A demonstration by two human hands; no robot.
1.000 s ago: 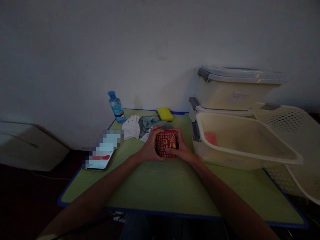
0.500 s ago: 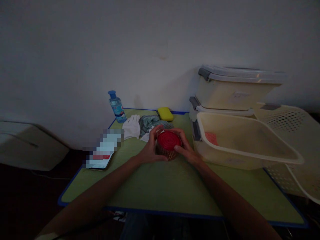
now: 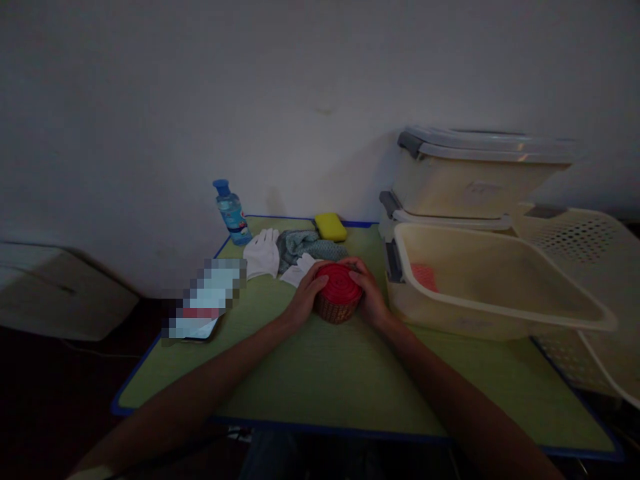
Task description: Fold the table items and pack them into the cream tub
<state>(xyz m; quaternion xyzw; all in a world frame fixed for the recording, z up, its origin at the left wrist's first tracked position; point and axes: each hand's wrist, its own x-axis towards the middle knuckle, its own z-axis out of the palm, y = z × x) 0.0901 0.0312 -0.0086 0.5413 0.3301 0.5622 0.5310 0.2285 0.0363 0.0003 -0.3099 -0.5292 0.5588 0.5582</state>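
A round container (image 3: 338, 308) with a ringed red top and a brown, woven-looking side is between my hands over the middle of the table. My left hand (image 3: 304, 297) is closed round its left side, the thumb lying on the edge of the red top. On the opposite side my right hand (image 3: 371, 297) grips it, thumb also on the top's edge. The fingertips behind the container are mostly hidden. Just beyond lie white gloves (image 3: 262, 253) and a grey-green cloth (image 3: 311, 247).
On the green table (image 3: 320, 380), a blue bottle (image 3: 233, 217) stands back left near a blurred phone (image 3: 207, 303). A yellow sponge-like block (image 3: 331, 227) lies at the back. Right of my hands, an open cream bin (image 3: 465, 313) holds something pink (image 3: 424, 275), with a lidded box (image 3: 470, 187) behind.
My left thumb has moved from the container's lower front up onto the red top. My right thumb has shifted farther back along its edge. The container stays nearly in place.
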